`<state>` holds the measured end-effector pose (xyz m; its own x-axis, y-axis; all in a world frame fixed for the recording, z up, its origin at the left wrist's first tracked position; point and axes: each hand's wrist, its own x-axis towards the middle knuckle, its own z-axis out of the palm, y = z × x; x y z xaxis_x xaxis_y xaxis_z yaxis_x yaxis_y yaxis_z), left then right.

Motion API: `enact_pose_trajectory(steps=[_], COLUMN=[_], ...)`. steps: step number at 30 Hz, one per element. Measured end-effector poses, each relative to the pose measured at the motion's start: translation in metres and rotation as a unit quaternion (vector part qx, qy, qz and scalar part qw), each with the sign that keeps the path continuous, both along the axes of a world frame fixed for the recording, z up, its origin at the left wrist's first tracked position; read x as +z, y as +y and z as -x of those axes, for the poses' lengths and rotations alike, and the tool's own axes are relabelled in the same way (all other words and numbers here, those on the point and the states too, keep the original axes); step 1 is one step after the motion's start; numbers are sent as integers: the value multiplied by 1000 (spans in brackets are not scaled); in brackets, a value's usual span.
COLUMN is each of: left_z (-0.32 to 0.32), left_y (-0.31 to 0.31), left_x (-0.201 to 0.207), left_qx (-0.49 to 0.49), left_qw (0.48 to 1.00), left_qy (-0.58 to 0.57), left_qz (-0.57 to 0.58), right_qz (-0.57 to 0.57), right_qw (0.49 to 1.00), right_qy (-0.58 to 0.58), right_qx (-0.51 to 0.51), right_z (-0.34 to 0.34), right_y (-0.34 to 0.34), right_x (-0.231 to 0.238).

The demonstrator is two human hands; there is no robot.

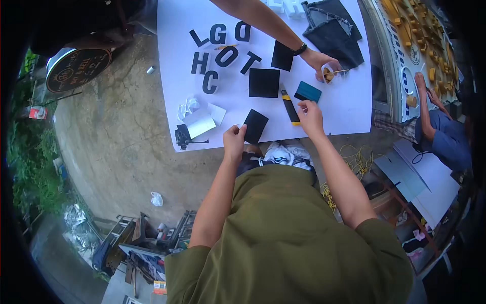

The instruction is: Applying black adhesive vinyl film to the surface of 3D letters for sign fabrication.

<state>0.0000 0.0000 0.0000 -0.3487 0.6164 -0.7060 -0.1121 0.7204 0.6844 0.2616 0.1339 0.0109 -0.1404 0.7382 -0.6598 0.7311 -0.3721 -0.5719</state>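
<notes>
My left hand [234,143] pinches the left edge of a black square sheet [256,126] at the table's near edge. To its right, my right hand [310,117] has its fingers curled together; whether something small is between them is hidden. Those fingertips are close by the lower edge of a teal scraper card [308,91] with a dark edge. A black and yellow utility knife [290,107] lies just left of my right hand. Farther in, two more black squares, a nearer one [264,83] and a farther one [282,55], rest on the white tabletop [233,106].
Several black-faced block letters [207,82] stand at the left of the table. White and black scraps [198,123] lie at its near left. Another person's hand [320,62] holds a clear cup [330,72] with brown pieces. Folded dark denim [334,38] lies at the far right.
</notes>
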Motion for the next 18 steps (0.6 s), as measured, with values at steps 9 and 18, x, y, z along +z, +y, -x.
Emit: enact_pose_trajectory(steps=[9, 18], left_z=[-3, -5], left_y=[0, 4], left_x=[-2, 7], left_qx=[41, 44], left_qw=[999, 999], left_qy=[-27, -28], left_qz=[-7, 10], right_qz=[-290, -251], right_qw=[928, 924], right_qy=[-207, -254], right_qx=[111, 136], right_z=[-9, -8], right_y=[17, 32], right_x=[2, 4])
